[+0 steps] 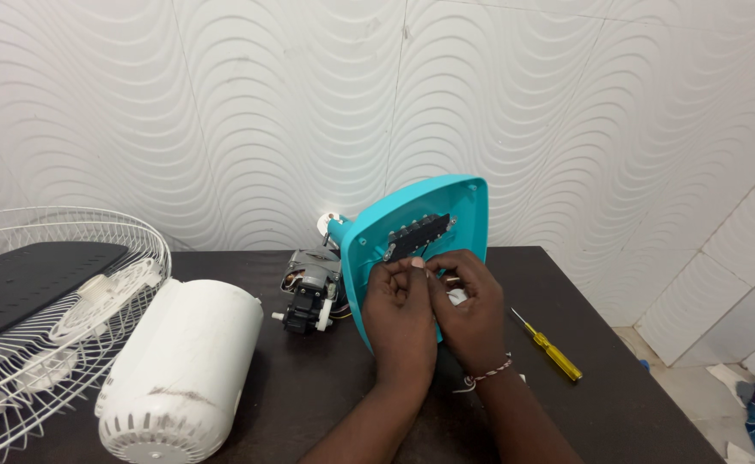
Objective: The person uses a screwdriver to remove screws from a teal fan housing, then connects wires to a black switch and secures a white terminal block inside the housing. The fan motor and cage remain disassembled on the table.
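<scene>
A teal fan base (459, 210) stands tipped on its edge on the dark table (308, 404), its open underside facing me. Inside it sits a dark switch board (418, 235) with several contacts. My left hand (400, 318) and my right hand (472, 314) are pressed together in front of the base's lower half, fingertips pinching something small that I cannot make out. Behind the base, the fan motor (310, 292) with its shaft is attached to the teal neck.
A white motor cover (180, 365) lies on its side at left. A white wire fan guard (46, 318) with a black panel (25, 275) on it overhangs the table's left edge. A yellow-handled screwdriver (551, 348) lies to the right. Wavy white wall behind.
</scene>
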